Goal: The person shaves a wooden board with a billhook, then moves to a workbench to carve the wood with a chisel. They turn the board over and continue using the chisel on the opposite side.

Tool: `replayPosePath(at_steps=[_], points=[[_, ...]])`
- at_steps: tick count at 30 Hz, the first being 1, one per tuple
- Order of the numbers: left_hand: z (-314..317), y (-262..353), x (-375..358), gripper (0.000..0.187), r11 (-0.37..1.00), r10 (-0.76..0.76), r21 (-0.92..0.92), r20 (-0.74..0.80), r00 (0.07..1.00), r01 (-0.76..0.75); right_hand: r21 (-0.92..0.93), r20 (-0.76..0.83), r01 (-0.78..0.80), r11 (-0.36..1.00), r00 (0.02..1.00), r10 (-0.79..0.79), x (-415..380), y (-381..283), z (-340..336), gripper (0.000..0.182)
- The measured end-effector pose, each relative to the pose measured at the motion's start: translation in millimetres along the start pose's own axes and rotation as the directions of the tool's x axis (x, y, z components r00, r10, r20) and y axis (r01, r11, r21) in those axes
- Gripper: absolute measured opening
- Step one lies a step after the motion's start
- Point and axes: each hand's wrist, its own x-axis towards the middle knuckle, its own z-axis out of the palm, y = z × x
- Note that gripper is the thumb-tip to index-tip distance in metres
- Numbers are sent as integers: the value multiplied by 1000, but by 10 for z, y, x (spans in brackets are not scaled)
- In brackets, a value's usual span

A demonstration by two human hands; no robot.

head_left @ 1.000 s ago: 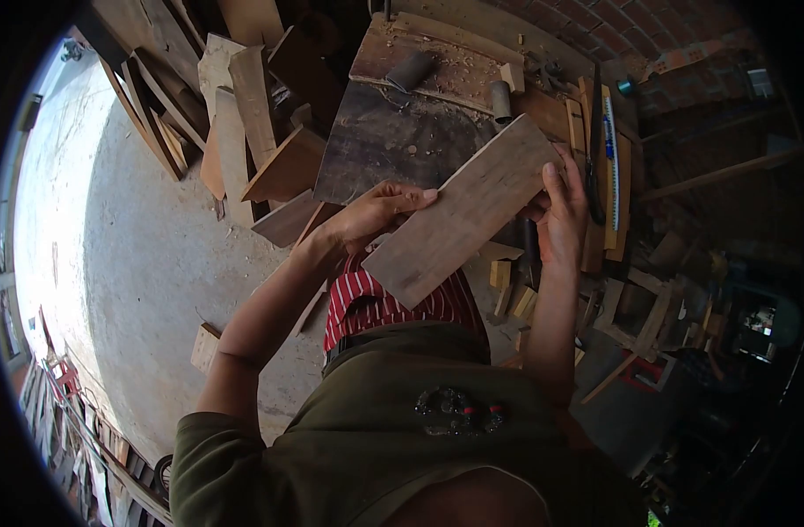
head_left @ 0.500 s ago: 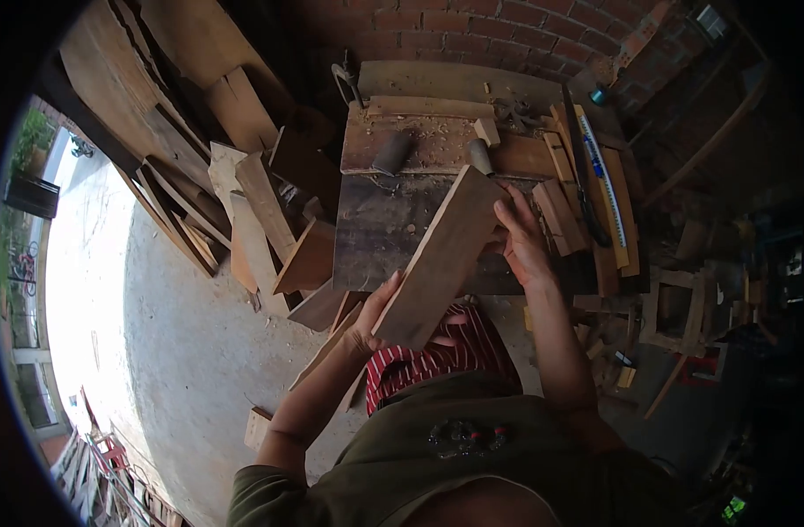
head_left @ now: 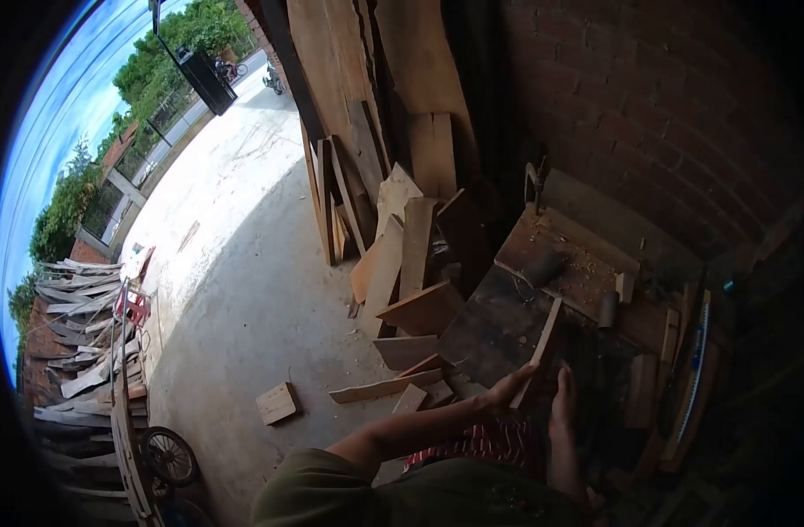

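Observation:
My left hand [head_left: 511, 386] is closed on the lower end of a wooden board [head_left: 543, 344], which is tilted and seen almost edge-on. Just right of the board, my right hand [head_left: 562, 397] has its fingers stretched upward; whether it touches the board's shaded face is hard to tell. Both hands are over the near side of a dark-topped workbench [head_left: 477, 329]. On the bench lie a dark cylinder [head_left: 543, 269], a second cylinder [head_left: 608, 309] and a small wood block [head_left: 624, 287].
Boards and offcuts [head_left: 411, 246] lean in a pile left of the bench. A square wood piece [head_left: 278, 403] lies on the concrete floor [head_left: 244, 334]. A long blue-marked saw blade or ruler [head_left: 693, 369] lies at the right. Stacked slats [head_left: 77, 342] and a wheel [head_left: 169, 456] stand far left.
My view has swung left toward the bright doorway. The board has turned from showing its broad face to nearly edge-on, and my right hand has come off its upper end to its lower part.

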Motion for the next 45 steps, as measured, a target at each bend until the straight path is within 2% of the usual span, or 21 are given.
replayPosePath(at_steps=[1,3,4,5,7,9,11,12,14,15,16,17,19,22,25,27,34,37,39,42,45], points=[[26,-45,75,64,1000,-10,7,3,1000,10,5,42,-6,1000,999,6,80,202,-83,54],[72,-193,288,65,919,375,154,-63,925,-363,-117,38,61,991,998,-57,69,309,-98,54],[37,-220,396,63,902,421,97,16,907,-421,-189,53,145,971,989,-137,65,319,-76,54],[10,-251,514,62,880,464,125,-20,885,-459,-138,102,174,975,982,-161,35,320,-103,52],[49,-285,575,60,902,429,88,-76,900,-423,-174,150,237,956,966,-212,33,310,-110,50],[52,-288,572,58,911,411,87,-110,905,-403,-149,138,172,974,979,-151,61,297,-79,49],[42,-314,539,56,912,409,94,-131,903,-399,-144,148,271,952,957,-250,42,394,-97,53],[47,-286,491,55,917,398,95,-124,909,-388,-134,165,230,964,964,-207,23,341,-107,60],[157,-190,310,54,967,253,30,-247,935,-254,-303,166,305,903,950,-265,41,473,-151,71],[37,-198,350,55,954,299,75,-250,921,-290,-331,202,333,883,939,-278,-57,288,-141,75],[-187,-228,434,59,963,260,-19,-187,947,-268,-406,208,320,856,944,-255,-69,273,-158,75],[-68,-140,313,63,980,197,23,-296,935,-199,-417,219,328,847,941,-257,-9,387,-178,75],[-163,-102,302,66,991,114,-43,-251,961,-129,-390,153,325,862,946,-287,-49,356,-106,75],[-125,-85,262,66,986,122,-83,-257,959,-147,-365,104,275,889,961,-255,-67,398,-4,75],[-114,-35,257,65,988,123,-56,-285,951,-145,-262,43,180,948,984,-175,-62,383,59,74],[-121,-34,245,62,990,91,-83,-262,961,-116,-124,7,56,991,998,-55,-82,385,48,71],[-336,-79,380,54,977,108,-164,-175,979,-137,-92,5,20,996,1000,-19,-56,425,-31,64],[-351,-32,347,49,986,73,-133,-185,980,-98,-143,0,34,989,999,-34,-112,281,-33,61],[-323,-14,305,48,961,275,97,-200,941,-260,-147,7,29,989,1000,-28,-133,209,-30,60],[-359,52,314,47,956,284,137,-225,932,-258,-93,11,35,995,999,-34,-128,250,-16,59],[-317,47,312,47,944,319,176,-257,912,-280,-151,-8,12,988,1000,-13,-154,208,-10,57]])
